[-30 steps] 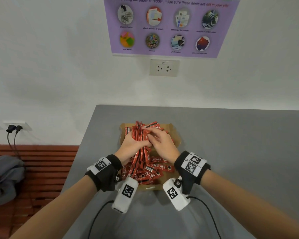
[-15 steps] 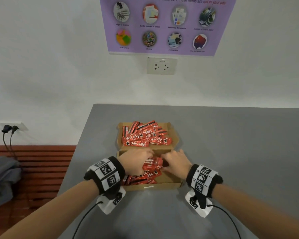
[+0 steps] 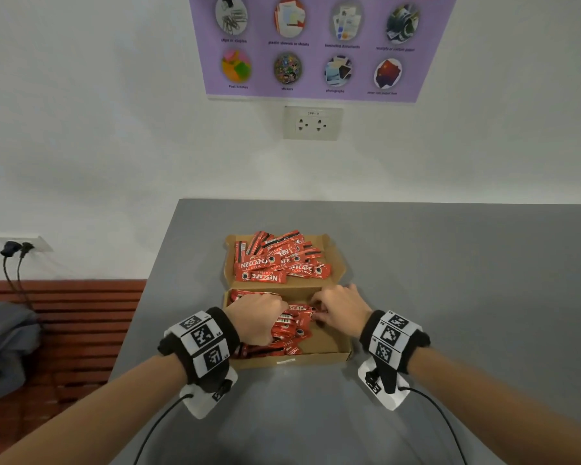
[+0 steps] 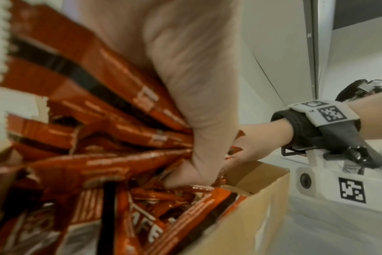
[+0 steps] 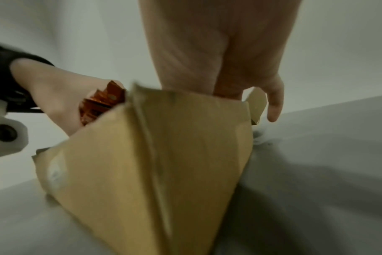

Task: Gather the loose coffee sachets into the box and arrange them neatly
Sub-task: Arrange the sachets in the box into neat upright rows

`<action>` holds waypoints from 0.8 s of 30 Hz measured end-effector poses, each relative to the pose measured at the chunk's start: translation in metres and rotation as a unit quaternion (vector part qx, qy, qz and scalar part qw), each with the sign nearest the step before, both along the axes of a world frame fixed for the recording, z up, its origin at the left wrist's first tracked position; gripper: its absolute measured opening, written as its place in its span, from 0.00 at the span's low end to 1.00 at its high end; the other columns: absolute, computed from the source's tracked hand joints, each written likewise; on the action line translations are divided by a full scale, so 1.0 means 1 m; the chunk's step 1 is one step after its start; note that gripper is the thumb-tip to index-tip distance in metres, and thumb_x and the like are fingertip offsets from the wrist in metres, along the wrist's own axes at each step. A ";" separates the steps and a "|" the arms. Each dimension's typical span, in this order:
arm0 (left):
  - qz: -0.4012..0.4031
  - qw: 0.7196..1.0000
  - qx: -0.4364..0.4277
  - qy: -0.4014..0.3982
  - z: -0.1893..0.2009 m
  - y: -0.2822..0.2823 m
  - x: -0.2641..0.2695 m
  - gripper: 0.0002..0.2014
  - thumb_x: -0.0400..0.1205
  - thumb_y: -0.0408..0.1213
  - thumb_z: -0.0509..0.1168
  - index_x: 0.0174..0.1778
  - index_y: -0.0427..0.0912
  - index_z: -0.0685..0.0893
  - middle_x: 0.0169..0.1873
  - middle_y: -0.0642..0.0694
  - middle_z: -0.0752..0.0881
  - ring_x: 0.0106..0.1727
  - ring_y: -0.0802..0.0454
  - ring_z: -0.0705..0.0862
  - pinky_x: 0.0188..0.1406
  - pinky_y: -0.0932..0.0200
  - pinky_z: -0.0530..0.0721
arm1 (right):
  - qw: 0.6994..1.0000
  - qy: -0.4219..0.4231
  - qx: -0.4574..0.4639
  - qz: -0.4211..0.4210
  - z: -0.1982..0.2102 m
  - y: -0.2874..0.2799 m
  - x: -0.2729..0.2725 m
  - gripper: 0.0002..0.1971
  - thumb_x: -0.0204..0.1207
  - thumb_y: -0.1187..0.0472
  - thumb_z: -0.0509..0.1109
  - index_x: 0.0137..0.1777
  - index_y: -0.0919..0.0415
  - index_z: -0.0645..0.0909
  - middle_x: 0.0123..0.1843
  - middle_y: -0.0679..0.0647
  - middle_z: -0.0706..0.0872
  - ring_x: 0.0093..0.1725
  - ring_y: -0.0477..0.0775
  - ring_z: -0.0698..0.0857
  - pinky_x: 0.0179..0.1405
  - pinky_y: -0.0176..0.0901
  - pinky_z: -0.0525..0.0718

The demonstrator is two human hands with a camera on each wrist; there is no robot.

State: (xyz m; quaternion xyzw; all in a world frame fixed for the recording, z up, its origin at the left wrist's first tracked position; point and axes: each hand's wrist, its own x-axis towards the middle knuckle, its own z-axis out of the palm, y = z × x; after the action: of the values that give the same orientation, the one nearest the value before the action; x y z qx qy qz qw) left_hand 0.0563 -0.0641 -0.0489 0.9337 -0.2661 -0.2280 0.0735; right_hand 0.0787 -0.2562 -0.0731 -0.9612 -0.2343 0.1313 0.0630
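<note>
2 hands grip sachets (image 3: 291,325) inside box (image 3: 329,347).

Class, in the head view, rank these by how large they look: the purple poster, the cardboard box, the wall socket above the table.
1. purple poster
2. cardboard box
3. wall socket

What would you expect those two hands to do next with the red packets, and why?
Probably the left hand should lay the bunch of sachets it grips flat into the near half of the box, lined up, while the right hand steadies the ones there. The packets under both hands lie crossed, and the pile on the far flap is just as untidy.
</note>
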 end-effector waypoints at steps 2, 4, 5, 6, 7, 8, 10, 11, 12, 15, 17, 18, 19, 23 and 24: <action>0.009 1.000 -0.004 0.005 -0.001 0.001 0.001 0.26 0.75 0.43 0.71 0.69 0.43 0.74 0.63 0.46 0.81 0.61 0.48 0.81 0.65 0.50 0.80 | 1.000 0.008 -0.004 0.002 0.002 0.002 -0.001 0.13 0.78 0.55 0.68 0.60 0.57 0.81 0.57 0.51 0.84 0.58 0.53 0.81 0.67 0.57 0.68; 0.015 1.000 -0.007 -0.003 0.000 0.001 0.000 0.28 0.75 0.42 0.71 0.71 0.44 0.73 0.65 0.47 0.79 0.63 0.48 0.80 0.65 0.51 0.79 | 1.000 0.005 0.015 -0.002 0.004 0.004 -0.002 0.09 0.76 0.57 0.69 0.54 0.57 0.80 0.56 0.51 0.83 0.57 0.53 0.80 0.65 0.57 0.68; 0.015 1.000 -0.010 -0.015 0.001 0.001 -0.001 0.29 0.75 0.42 0.71 0.71 0.44 0.72 0.66 0.47 0.77 0.64 0.48 0.79 0.66 0.52 0.78 | 1.000 -0.003 0.029 -0.008 0.005 0.004 -0.002 0.07 0.76 0.58 0.68 0.52 0.57 0.79 0.55 0.50 0.83 0.56 0.52 0.80 0.64 0.57 0.68; 0.015 0.999 -0.017 -0.026 0.002 0.001 -0.002 0.30 0.75 0.41 0.71 0.72 0.44 0.70 0.67 0.48 0.74 0.64 0.48 0.78 0.66 0.52 0.78 | 0.999 -0.009 0.041 -0.014 0.006 0.003 -0.002 0.05 0.76 0.59 0.68 0.50 0.57 0.79 0.52 0.50 0.84 0.55 0.52 0.80 0.64 0.56 0.68; 0.015 0.999 -0.024 -0.037 0.004 0.003 -0.004 0.31 0.75 0.41 0.71 0.73 0.44 0.69 0.69 0.49 0.71 0.64 0.49 0.78 0.65 0.53 0.78 | 0.998 -0.015 0.050 -0.020 0.008 0.001 -0.002 0.04 0.77 0.59 0.68 0.49 0.57 0.80 0.50 0.49 0.85 0.53 0.51 0.81 0.63 0.55 0.68; 0.015 0.998 -0.030 -0.049 0.004 0.005 -0.005 0.31 0.75 0.40 0.71 0.73 0.43 0.69 0.70 0.50 0.68 0.62 0.49 0.78 0.64 0.54 0.80 | 0.998 -0.022 0.056 -0.027 0.011 -0.002 -0.002 0.04 0.77 0.58 0.68 0.48 0.56 0.81 0.47 0.48 0.86 0.51 0.50 0.82 0.63 0.53 0.68; 0.009 0.997 -0.033 -0.074 0.006 0.009 -0.007 0.30 0.75 0.39 0.71 0.72 0.42 0.70 0.71 0.50 0.65 0.58 0.50 0.80 0.57 0.55 0.83 | 0.994 -0.034 0.086 -0.056 0.017 -0.009 -0.001 0.05 0.77 0.55 0.69 0.48 0.55 0.82 0.45 0.47 0.87 0.48 0.49 0.83 0.59 0.49 0.73; -0.001 0.996 -0.028 -0.085 0.007 0.009 -0.007 0.28 0.74 0.38 0.71 0.70 0.42 0.71 0.71 0.50 0.66 0.56 0.50 0.81 0.54 0.56 0.84 | 0.990 -0.032 0.115 -0.077 0.019 -0.014 0.000 0.06 0.77 0.55 0.69 0.48 0.56 0.82 0.44 0.47 0.87 0.46 0.48 0.83 0.56 0.47 0.76; -0.017 0.995 -0.021 -0.094 0.009 0.008 -0.008 0.27 0.75 0.37 0.71 0.69 0.42 0.72 0.70 0.50 0.67 0.55 0.50 0.81 0.52 0.56 0.85 | 0.984 -0.028 0.147 -0.097 0.021 -0.016 0.000 0.06 0.76 0.56 0.70 0.47 0.57 0.83 0.43 0.48 0.86 0.44 0.48 0.83 0.52 0.44 0.80; -0.083 0.994 -0.007 -0.070 0.016 -0.007 -0.010 0.22 0.76 0.38 0.69 0.66 0.44 0.75 0.62 0.50 0.77 0.53 0.50 0.81 0.52 0.56 0.83 | 0.978 -0.035 0.175 -0.105 0.020 -0.018 -0.002 0.06 0.76 0.58 0.71 0.45 0.61 0.83 0.46 0.51 0.84 0.43 0.47 0.79 0.46 0.37 0.77; -0.134 0.990 0.000 -0.050 0.019 -0.020 -0.010 0.17 0.76 0.38 0.68 0.60 0.46 0.78 0.56 0.50 0.82 0.50 0.50 0.83 0.51 0.55 0.83 | 0.980 -0.046 0.166 -0.100 0.018 -0.016 -0.002 0.07 0.76 0.59 0.71 0.47 0.63 0.83 0.51 0.52 0.81 0.47 0.47 0.78 0.50 0.34 0.74; -0.155 0.987 0.010 -0.044 0.019 -0.026 -0.010 0.14 0.75 0.38 0.68 0.57 0.45 0.79 0.53 0.50 0.83 0.49 0.50 0.83 0.49 0.55 0.84 | 0.979 -0.049 0.169 -0.106 0.017 -0.015 -0.001 0.07 0.76 0.60 0.71 0.47 0.64 0.83 0.53 0.53 0.79 0.49 0.48 0.78 0.51 0.33 0.74; -0.170 0.984 0.024 -0.036 0.018 -0.031 -0.009 0.12 0.75 0.38 0.68 0.54 0.44 0.80 0.51 0.49 0.83 0.47 0.49 0.83 0.47 0.54 0.84 | 0.977 -0.049 0.174 -0.115 0.017 -0.015 0.000 0.07 0.76 0.60 0.71 0.47 0.65 0.83 0.54 0.53 0.78 0.51 0.49 0.78 0.52 0.32 0.73; -0.165 0.981 0.097 0.034 0.019 -0.044 -0.007 0.14 0.73 0.35 0.69 0.53 0.36 0.82 0.48 0.38 0.82 0.37 0.47 0.76 0.32 0.57 0.75 | 0.975 -0.029 0.182 -0.124 0.013 -0.016 -0.001 0.07 0.75 0.61 0.72 0.47 0.65 0.83 0.58 0.54 0.76 0.55 0.48 0.77 0.54 0.28 0.69; -0.158 0.981 0.103 0.044 0.020 -0.047 -0.007 0.14 0.72 0.34 0.69 0.53 0.34 0.82 0.47 0.36 0.83 0.36 0.47 0.76 0.30 0.58 0.74 | 0.975 -0.027 0.180 -0.124 0.013 -0.017 -0.001 0.07 0.74 0.61 0.72 0.46 0.65 0.83 0.58 0.54 0.77 0.56 0.48 0.77 0.54 0.29 0.70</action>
State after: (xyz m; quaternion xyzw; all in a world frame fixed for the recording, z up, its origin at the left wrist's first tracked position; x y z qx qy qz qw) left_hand 0.0491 -0.1106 -0.0288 0.8714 -0.3820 -0.3039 -0.0486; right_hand 0.0776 -0.2733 -0.0602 -0.9587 -0.1350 0.0525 0.2447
